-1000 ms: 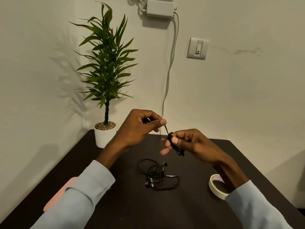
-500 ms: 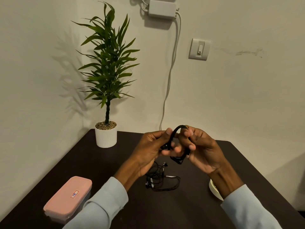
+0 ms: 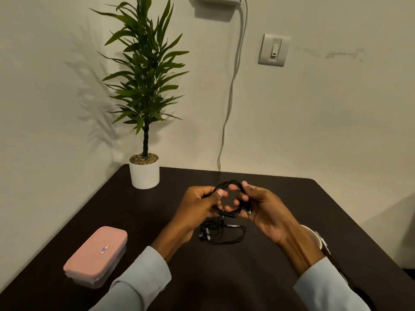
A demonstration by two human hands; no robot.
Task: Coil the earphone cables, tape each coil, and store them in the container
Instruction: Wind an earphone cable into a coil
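Since last frame, both hands lowered; left hand (image 3: 199,202) and right hand (image 3: 261,206) fingers clamped on coiled earphone cable (image 3: 229,213), keeping loops from springing

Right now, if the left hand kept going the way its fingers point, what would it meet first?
Probably the right hand: the left hand points rightward across the coil both hold. Depth is unclear.
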